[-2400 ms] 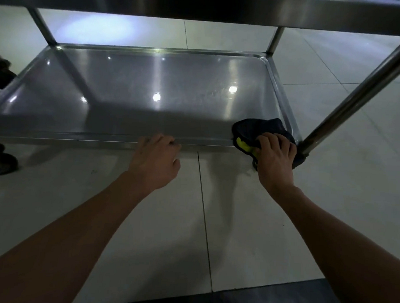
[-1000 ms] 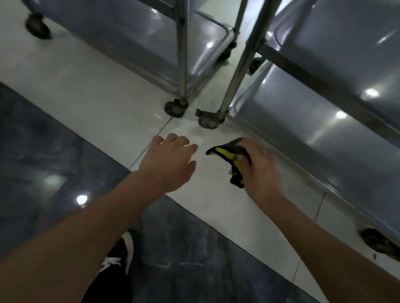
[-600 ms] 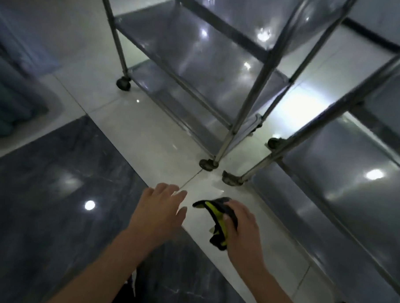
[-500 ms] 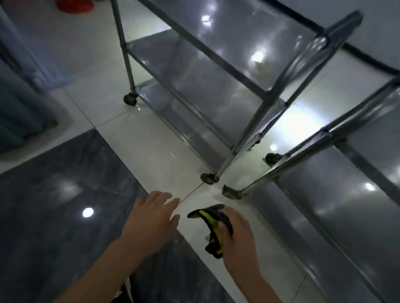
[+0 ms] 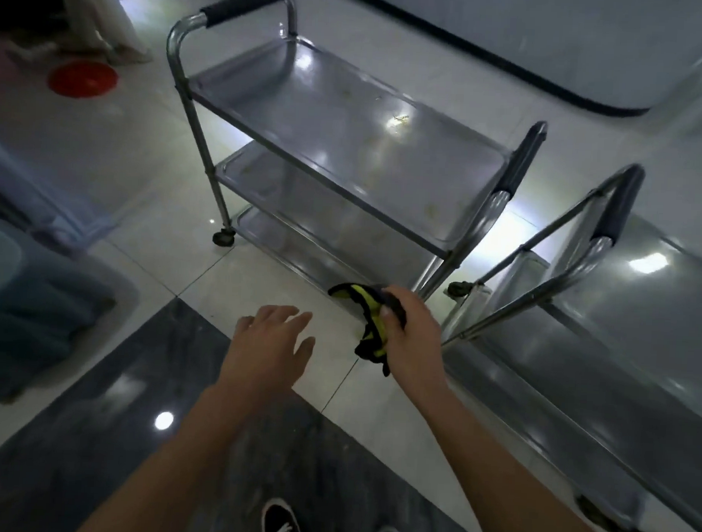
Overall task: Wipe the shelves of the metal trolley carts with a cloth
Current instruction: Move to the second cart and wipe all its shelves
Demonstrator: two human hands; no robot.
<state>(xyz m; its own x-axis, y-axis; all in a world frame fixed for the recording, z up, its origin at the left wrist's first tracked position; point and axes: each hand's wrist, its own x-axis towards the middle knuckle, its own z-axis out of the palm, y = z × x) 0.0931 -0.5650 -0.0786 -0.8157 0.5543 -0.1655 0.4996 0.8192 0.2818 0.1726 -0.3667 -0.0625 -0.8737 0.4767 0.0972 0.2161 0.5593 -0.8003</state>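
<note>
From the head camera I look down on a glossy floor (image 5: 148,257) of pale tiles with a dark marbled band running under my feet. At twelve o'clock stands a three-shelf metal trolley cart (image 5: 346,145); its top shelf (image 5: 367,138) shows faint specks and a bright lamp reflection, and black-padded handles cap both ends. A second metal trolley cart (image 5: 620,317) sits at three o'clock, just beside the first, its near handle (image 5: 621,205) also padded in black. A red round object (image 5: 83,79) lies on the floor at ten o'clock, and bluish-grey bundled fabric (image 5: 37,312) fills the nine o'clock edge. A pale curved wall base with a dark strip runs across at one o'clock.

My right hand (image 5: 414,341) is just right of centre, its fingers curled round a black-and-yellow cloth (image 5: 369,319), which hangs in the air in front of the first cart's lowest shelf, touching no shelf. My left hand (image 5: 269,350) hovers beside it at centre, palm down, fingers loosely spread and holding nothing. Two dark shoes (image 5: 279,524) show at six o'clock.
</note>
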